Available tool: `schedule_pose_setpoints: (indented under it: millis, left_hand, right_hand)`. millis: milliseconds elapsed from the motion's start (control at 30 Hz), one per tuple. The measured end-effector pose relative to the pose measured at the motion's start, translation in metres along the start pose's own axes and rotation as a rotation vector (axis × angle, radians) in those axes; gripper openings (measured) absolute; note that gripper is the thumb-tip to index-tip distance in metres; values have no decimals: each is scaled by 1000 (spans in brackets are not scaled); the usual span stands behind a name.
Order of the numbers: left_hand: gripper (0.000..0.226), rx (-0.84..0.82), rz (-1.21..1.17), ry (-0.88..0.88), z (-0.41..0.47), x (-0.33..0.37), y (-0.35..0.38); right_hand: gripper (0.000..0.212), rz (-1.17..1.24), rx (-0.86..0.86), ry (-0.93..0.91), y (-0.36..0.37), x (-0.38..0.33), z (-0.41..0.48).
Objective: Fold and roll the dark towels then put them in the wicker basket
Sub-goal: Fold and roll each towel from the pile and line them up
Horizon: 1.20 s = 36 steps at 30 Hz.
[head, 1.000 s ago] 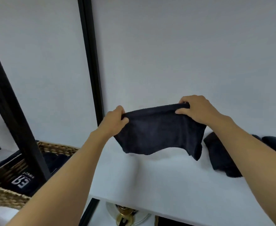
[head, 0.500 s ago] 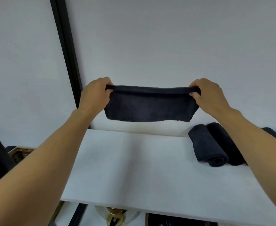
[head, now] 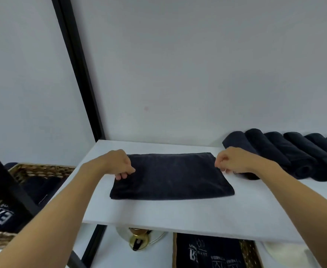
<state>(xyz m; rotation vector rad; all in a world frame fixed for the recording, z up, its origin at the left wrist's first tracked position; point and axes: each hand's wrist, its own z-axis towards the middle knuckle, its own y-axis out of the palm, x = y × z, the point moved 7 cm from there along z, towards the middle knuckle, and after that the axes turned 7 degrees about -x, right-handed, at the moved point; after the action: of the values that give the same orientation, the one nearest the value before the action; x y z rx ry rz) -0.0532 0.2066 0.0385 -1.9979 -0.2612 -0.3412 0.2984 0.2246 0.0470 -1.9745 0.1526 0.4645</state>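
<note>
A dark towel (head: 170, 176) lies folded flat as a rectangle on the white shelf (head: 178, 215). My left hand (head: 118, 165) is at its left edge, fingers curled and pinching the cloth. At the towel's right edge, near the far corner, my right hand (head: 230, 161) pinches it with curled fingers. The wicker basket (head: 42, 168) stands lower down to the left, with dark cloth inside it. Several rolled dark towels (head: 286, 153) lie side by side at the right of the shelf against the wall.
A black frame post (head: 77, 68) runs up the wall at the shelf's left end. Under the shelf's front edge I see a round gold and glass object (head: 139, 238) and another basket with printed dark cloth (head: 213, 252).
The towel, stretched in the air between both hands before, has come down and now lies flat on the shelf. Both hands dropped with it, staying at its left and right edges.
</note>
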Motion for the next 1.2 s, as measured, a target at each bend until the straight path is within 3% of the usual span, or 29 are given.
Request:
schedule_pose_setpoints:
  millis: [67,133,233,300,400,567,700,800,1000,1200]
  left_hand:
    - [15,245,17,-18,15,-5,-14]
    - [26,330,15,-44,31,-13,-11]
    - [50,247,-19,-84,57,-23,2]
    - [53,238,-40,-100,69,-28,4]
    - [37,273,-99,-96,75,-30,-6]
    - [28,295,-147,-45,73,-30,-21]
    - [43,156,-152,-78,74,-36,-16]
    - [39,159,-153,-86,75,-37,-21]
    - [30,158,-284,-34,72,-32,-25]
    - [31,305,-307,65,63,-27,-39]
  right_hand:
    - [19,-26,160,8,-10,-1,15]
    - [21,-35,230,16,-11,0,32]
    - [28,-21,213,23,-6,6,62]
    - [34,-20,149,19,2,7,79]
    - [35,-41,86,-6,7,4,99]
    - [10,-148,138,-67,-3,-6,109]
    - [39,-99,55,-28,-6,0,111]
    - [59,-113,-44,54,-3,9,110]
    - [23,84,-44,46,-2,9,111]
    - [29,281,7,47,-8,10,108]
